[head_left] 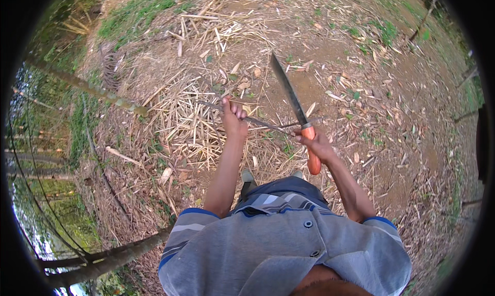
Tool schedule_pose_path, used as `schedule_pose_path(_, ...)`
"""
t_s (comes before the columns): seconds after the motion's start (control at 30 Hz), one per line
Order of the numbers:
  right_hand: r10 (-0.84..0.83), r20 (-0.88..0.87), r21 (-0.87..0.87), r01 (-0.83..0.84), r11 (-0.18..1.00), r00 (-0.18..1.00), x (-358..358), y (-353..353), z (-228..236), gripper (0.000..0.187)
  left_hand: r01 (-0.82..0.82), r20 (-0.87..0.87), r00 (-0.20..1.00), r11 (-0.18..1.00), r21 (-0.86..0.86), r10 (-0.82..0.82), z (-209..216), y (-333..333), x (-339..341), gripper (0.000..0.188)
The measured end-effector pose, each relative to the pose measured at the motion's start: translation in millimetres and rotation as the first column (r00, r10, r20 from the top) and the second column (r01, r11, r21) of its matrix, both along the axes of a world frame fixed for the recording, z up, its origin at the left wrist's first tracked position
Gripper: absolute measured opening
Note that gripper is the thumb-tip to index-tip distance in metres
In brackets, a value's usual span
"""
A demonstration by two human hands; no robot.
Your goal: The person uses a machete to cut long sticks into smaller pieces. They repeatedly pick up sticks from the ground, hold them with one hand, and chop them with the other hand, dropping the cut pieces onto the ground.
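Note:
A thin dark stick [263,123] runs slantwise in front of me between my two hands. My left hand [233,116] is closed around it near its upper left part. In my right hand [319,145] is a machete [286,87], gripped by its orange-brown wooden handle, with the long dark blade pointing up and away to the left. The right fingertips also meet the lower right end of the stick; whether they pinch it, I cannot tell. A short side twig crosses behind the blade's base.
Pale split sticks [188,120] lie heaped on the ground by my left hand, with another scatter [227,30] farther off. Dry leaves and chips cover the brown soil [397,157]. Slim trunks [98,92] stand at the left, and a thicker branch [113,257] reaches in at lower left.

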State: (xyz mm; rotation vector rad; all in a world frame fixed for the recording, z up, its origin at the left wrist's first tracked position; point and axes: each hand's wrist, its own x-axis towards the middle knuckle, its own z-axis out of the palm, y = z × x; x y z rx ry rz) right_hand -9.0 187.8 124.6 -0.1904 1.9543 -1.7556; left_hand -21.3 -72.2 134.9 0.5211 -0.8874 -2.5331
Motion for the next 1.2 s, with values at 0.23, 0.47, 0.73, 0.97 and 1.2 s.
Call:
schedule_pose_path(0.23, -0.091, 0.041, -0.085, 0.094, 0.992, 0.995, 42.9, -59.6, -35.9, 0.042, 0.148, 0.033, 0.988, 0.986, 0.071, -0.151, -15.4, -63.3, 10.9, 0.022)
schedule_pose_path(0.47, -0.201, -0.411, 0.205, 0.306, 0.93, 0.889, 61.2, -109.0, -78.8, 0.041, -0.034, 0.105, 0.993, 0.992, -0.124, 0.047, 8.0, -135.9, 9.6, 0.022)
schedule_pose_path(0.73, -0.52, -0.083, 0.486, 0.49, 0.724, 0.85, 121.3, -89.3, -41.8, 0.033, 0.146, 0.327, 0.905, 0.526, -0.838, 0.27, -47.4, -388.3, -62.0, 0.029)
schedule_pose_path(0.97, -0.67, -0.057, 0.606, 0.559, 0.566, 0.741, 191.6, -53.6, -91.2, 0.042, 0.703, 0.32, 0.649, -0.383, -0.599, 0.69, -89.3, -450.3, -88.3, 0.058)
schedule_pose_path(1.2, -0.937, 0.213, 0.536, 0.769, 0.348, 0.275, 269.2, -31.0, -125.7, 0.034, 0.975, 0.58, 0.09, 0.191, 0.117, -0.81, -153.2, -151.9, 6.0, 0.052)
